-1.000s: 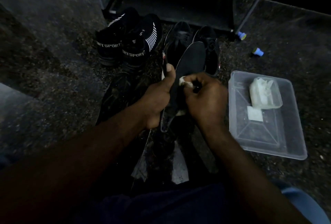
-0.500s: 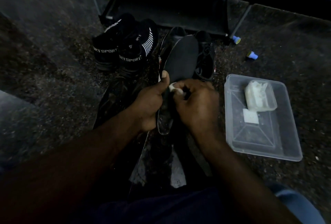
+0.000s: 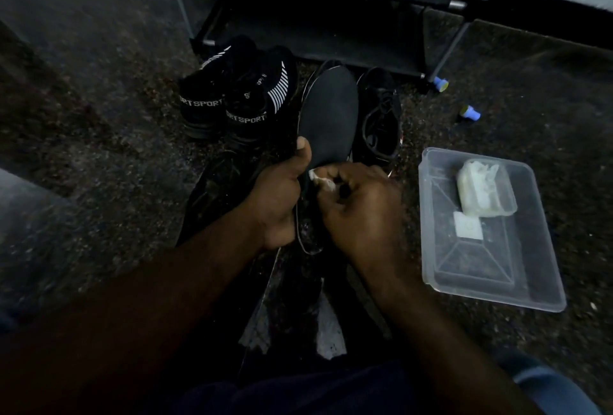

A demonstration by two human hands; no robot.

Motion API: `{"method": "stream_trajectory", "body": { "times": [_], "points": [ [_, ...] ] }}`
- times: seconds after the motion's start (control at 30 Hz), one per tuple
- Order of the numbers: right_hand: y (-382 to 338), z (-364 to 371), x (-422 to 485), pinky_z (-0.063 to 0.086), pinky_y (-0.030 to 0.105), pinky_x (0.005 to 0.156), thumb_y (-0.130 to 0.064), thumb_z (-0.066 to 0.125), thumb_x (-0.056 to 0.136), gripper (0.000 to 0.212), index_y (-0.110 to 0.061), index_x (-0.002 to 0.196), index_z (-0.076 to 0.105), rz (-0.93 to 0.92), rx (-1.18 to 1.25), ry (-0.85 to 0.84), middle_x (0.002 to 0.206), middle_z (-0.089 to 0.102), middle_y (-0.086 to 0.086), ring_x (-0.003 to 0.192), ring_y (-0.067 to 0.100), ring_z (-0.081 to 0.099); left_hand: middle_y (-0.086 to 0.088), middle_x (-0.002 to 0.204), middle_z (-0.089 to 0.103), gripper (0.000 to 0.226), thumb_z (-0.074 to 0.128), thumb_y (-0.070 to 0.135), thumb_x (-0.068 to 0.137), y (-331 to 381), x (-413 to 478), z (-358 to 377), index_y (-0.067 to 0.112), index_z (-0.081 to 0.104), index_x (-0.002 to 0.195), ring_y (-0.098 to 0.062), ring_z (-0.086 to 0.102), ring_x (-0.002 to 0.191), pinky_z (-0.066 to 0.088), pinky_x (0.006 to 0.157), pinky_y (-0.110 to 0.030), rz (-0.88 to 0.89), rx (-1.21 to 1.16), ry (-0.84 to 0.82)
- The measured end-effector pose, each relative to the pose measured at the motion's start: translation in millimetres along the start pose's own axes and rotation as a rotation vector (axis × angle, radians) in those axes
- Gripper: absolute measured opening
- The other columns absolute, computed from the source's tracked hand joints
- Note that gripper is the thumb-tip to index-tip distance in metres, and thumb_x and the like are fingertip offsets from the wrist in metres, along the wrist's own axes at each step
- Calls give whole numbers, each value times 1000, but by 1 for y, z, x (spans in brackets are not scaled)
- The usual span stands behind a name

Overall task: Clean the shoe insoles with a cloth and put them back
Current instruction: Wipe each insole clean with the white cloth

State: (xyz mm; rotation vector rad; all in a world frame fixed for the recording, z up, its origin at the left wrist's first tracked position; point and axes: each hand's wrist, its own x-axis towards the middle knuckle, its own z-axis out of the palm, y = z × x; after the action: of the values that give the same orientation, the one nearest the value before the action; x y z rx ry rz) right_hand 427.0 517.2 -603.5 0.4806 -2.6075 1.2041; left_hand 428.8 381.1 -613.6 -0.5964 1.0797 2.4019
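Left hand: grips black insole — thumb along its left edge.
Right hand: pinches white cloth against insole — clear plastic tray to its right.

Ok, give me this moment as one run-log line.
phase: cleaning insole | left hand: grips insole | right hand: pinches white cloth against insole | clear tray: floor, right of hands

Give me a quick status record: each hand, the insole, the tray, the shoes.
left hand: grips the black insole, thumb on its upper face
right hand: pinches a white cloth against the insole
tray: clear, on floor at right; holds whitish packet and white square
shoes: black SPORT pair at left; black lace-up shoe right of the insole
insole back in shoe: not yet
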Motion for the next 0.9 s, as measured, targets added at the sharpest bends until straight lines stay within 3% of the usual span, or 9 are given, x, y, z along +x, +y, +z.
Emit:
{"method": "stream_trajectory", "body": {
  "times": [0.13, 0.2, 0.3, 0.4, 0.53, 0.63, 0.73, 0.8, 0.9],
  "points": [
    [13, -3, 7, 58, 38, 79, -35, 63, 84, 19, -32, 95, 78, 125, 20, 37, 92, 76, -18, 86, 12, 69, -20, 133, 67, 76, 38, 66, 102, -1, -4, 5, 3, 59, 140, -32, 67, 120, 59, 91, -39, 22, -23, 22],
    [18, -5, 8, 59, 37, 76, -32, 66, 84, 17, -33, 96, 78, 208, 42, 72, 90, 75, -20, 83, 8, 70, -20, 134, 66, 76, 38, 65, 103, -1, -5, 7, 2, 59, 140, -32, 67, 120, 60, 91, -38, 39, -13, 26],
    [-3, -1, -1, 58, 39, 78, -24, 68, 82, 17, -30, 95, 79, 137, 114, 15, 90, 76, -16, 85, 11, 71, -20, 128, 65, 85, 41, 72, 98, -3, -3, 4, -3, 65, 128, -33, 66, 114, 57, 93, -40, 2, 48, 33],
    [-14, 5, -6, 55, 39, 78, -22, 69, 82, 13, -26, 91, 78, 23, 72, -29, 88, 76, -12, 84, 13, 67, -16, 112, 72, 78, 36, 71, 99, -2, -3, 3, 3, 71, 115, -26, 71, 101, 56, 90, -36, -13, 73, 34],
    [13, -5, 8, 58, 39, 79, -31, 67, 84, 14, -32, 94, 77, 187, 23, 54, 89, 75, -16, 85, 10, 69, -21, 134, 66, 78, 38, 66, 102, -4, -6, 8, 1, 60, 138, -31, 67, 120, 56, 100, -41, 7, 10, 3],
    [12, -8, 6, 59, 37, 74, -29, 69, 85, 13, -31, 94, 77, 235, 72, 57, 86, 75, -17, 79, 6, 69, -22, 138, 63, 79, 41, 67, 100, -5, -5, 9, 1, 59, 140, -34, 63, 128, 53, 104, -43, 8, 38, -7],
    [-10, 1, -6, 57, 38, 77, -24, 71, 83, 14, -29, 94, 78, 104, 101, -15, 88, 75, -14, 83, 10, 69, -19, 106, 76, 78, 39, 70, 98, -2, -8, 9, 0, 73, 110, -28, 76, 96, 61, 79, -34, -9, 76, 30],
    [-13, 6, -5, 56, 40, 78, -26, 72, 83, 12, -29, 92, 77, 50, 58, -23, 88, 75, -13, 84, 13, 68, -15, 95, 77, 77, 34, 68, 100, 0, -9, 7, 1, 72, 104, -23, 77, 84, 61, 68, -29, -28, 66, 27],
    [6, 1, 5, 58, 39, 79, -34, 69, 83, 14, -33, 95, 77, 145, 35, 21, 89, 75, -18, 86, 10, 69, -20, 125, 71, 77, 38, 67, 101, 0, -7, 7, 2, 65, 132, -31, 71, 112, 62, 89, -40, -2, 15, 46]
  ]
}}
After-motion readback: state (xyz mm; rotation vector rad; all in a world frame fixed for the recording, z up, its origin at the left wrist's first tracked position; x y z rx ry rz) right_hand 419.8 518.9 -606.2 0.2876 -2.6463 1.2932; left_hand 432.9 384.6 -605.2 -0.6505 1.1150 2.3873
